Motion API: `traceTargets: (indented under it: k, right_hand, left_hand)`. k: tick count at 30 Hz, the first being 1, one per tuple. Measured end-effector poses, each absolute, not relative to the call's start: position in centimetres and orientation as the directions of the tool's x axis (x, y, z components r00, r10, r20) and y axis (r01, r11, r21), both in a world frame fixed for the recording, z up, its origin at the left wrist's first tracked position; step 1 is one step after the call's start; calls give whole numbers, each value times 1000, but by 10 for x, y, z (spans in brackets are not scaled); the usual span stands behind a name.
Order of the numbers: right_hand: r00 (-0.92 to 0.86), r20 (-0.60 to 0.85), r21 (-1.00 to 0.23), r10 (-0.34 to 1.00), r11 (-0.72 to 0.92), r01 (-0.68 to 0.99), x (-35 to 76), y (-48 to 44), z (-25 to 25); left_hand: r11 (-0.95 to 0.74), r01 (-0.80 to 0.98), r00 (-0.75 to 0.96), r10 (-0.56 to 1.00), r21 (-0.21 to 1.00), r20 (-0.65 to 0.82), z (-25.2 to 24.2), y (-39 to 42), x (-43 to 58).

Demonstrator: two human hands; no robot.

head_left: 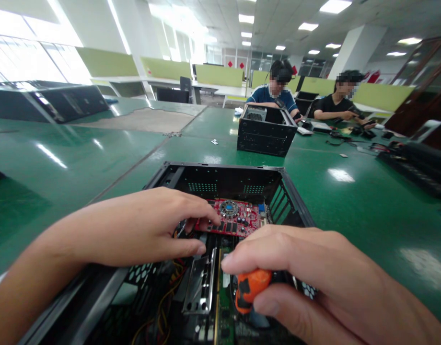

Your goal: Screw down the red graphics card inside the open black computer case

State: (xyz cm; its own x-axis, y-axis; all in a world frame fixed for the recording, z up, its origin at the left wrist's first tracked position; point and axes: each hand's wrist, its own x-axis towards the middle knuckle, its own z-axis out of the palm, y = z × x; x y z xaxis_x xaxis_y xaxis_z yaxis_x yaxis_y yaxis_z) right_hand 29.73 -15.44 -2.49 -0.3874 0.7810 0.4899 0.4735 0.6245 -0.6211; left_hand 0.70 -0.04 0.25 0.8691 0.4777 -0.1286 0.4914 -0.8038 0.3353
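Note:
An uncovered black computer case (pixel 202 179) lies in front of me with its inside facing up. A red graphics card (pixel 247 211) with a small round fan sits toward its far end. Over the card's left end reaches my left hand (pixel 159 225), fingers bent with tips at the card, thumb apart from them. My right hand (pixel 314 268) is closed around the orange and black handle of a screwdriver (pixel 254 282); its shaft and tip are hidden. Below the hands are a silver metal bracket (pixel 199 287) and a green memory stick (pixel 222 306).
A second black case (pixel 265 136) stands across the green table (pixel 191 148), and another dark case (pixel 73 103) lies at far left. Two people (pixel 278 91) sit at the far side. Cables and parts (pixel 353 132) lie at the right, near a long black object (pixel 418 163).

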Motion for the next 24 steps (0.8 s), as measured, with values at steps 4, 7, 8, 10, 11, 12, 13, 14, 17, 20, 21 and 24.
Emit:
traceTargets:
  k: [4, 7, 8, 10, 11, 12, 13, 14, 17, 20, 21, 24]
  right_hand:
    - [-412, 467, -620, 782, 622, 478, 296, -152, -23]
    - [-437, 457, -639, 774, 628, 444, 299, -151, -22]
    - [-452, 458, -647, 765, 636, 420, 300, -150, -23]
    - [-490, 481, -654, 727, 670, 352, 301, -149, -24]
    - [-506, 491, -657, 709, 683, 319, 301, -148, -25]
    - [-520, 497, -663, 695, 691, 289, 301, -147, -25]
    - [-529, 491, -673, 692, 687, 275, 301, -147, -25]
    - [-532, 474, -685, 702, 673, 279, 301, -146, -25]
    - [-508, 424, -680, 750, 634, 368, 300, -146, -23]
    - [-403, 467, -624, 787, 617, 480, 298, -143, -22]
    - [-354, 507, -599, 786, 617, 510, 297, -142, -23]
    - [-239, 602, -525, 762, 604, 599, 295, -139, -24]
  left_hand:
    - [-811, 492, 869, 479, 317, -122, 2, 0, 6]
    - [-809, 492, 869, 481, 322, -118, 1, 4, 4]
    - [-807, 492, 868, 482, 327, -117, 0, 5, 4]
    - [-799, 500, 863, 490, 335, -119, -1, 6, 4]
    - [-797, 501, 862, 492, 338, -119, -1, 6, 5]
    - [-795, 504, 861, 496, 339, -116, -2, 6, 5]
    - [-793, 507, 859, 499, 339, -118, -2, 6, 6]
    - [-792, 508, 858, 500, 339, -118, -2, 6, 6]
    - [-790, 500, 862, 493, 355, -116, -2, 5, 6]
    - [-785, 494, 864, 490, 375, -114, -1, 5, 4]
    - [-781, 495, 864, 490, 380, -118, -1, 5, 4]
    - [-774, 502, 860, 493, 385, -130, -1, 6, 3]
